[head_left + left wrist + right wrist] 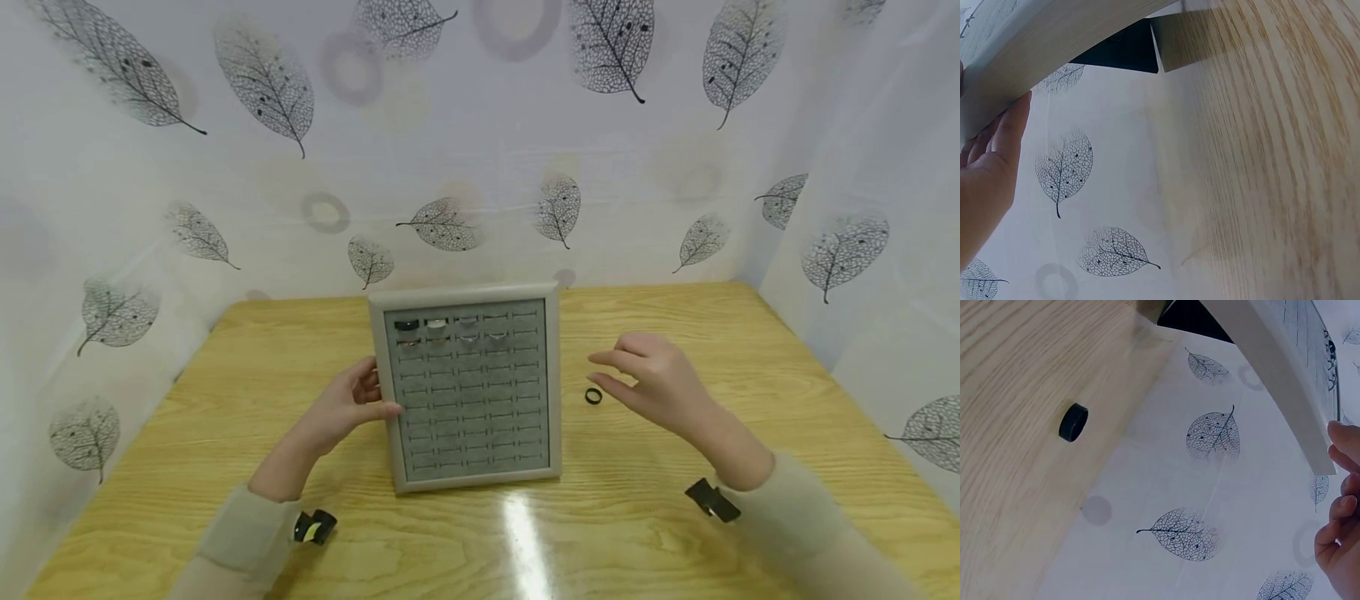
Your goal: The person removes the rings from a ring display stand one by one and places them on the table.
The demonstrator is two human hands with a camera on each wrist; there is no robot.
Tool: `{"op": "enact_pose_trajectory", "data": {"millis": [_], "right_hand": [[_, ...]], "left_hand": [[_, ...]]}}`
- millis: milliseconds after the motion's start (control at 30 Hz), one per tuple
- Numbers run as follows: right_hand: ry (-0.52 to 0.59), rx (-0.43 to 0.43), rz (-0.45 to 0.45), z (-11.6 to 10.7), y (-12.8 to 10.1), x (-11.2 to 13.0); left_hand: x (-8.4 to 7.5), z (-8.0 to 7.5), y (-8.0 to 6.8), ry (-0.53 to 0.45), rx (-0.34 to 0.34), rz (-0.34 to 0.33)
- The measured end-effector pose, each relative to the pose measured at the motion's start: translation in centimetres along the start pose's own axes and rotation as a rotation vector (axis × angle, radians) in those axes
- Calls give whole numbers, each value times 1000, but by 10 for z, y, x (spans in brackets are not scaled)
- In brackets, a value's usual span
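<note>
My left hand (347,410) grips the left edge of the grey, square, slotted ring display tray (552,375), thumb on the front of the frame and fingers curled behind it. The tray stands tilted back on the pale wooden surface (757,350), just in front of me. Its top two rows carry a few rings (436,327), dark at the left and silvery further along; the slots below hold nothing. Just right of the tray, a small black ring (593,396) lies flat on the surface, apart from the frame. My right hand (656,377) hovers over that ring with fingers loosely spread and slightly bent, holding nothing. White curtains printed with grey leaves (442,223) enclose the surface.
</note>
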State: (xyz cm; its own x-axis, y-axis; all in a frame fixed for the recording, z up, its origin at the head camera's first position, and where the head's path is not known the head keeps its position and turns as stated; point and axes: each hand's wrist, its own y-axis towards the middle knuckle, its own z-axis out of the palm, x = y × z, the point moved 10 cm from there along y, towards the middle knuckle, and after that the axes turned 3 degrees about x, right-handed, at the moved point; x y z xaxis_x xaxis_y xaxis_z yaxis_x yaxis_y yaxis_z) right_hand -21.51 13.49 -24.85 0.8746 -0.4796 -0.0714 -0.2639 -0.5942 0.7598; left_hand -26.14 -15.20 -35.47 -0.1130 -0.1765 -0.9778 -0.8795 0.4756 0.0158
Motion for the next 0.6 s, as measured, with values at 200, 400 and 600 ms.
{"op": "enact_pose_trajectory", "data": {"millis": [200,400,600], "right_hand": [[52,-36,-20,2,14,9],[117,-89,5,4,24,10],[161,-129,6,10,32,12]], "left_hand": [[-1,0,0,-10,5,2],[-1,0,0,-10,-2,-1],[-1,0,0,-5,-4,0]]}}
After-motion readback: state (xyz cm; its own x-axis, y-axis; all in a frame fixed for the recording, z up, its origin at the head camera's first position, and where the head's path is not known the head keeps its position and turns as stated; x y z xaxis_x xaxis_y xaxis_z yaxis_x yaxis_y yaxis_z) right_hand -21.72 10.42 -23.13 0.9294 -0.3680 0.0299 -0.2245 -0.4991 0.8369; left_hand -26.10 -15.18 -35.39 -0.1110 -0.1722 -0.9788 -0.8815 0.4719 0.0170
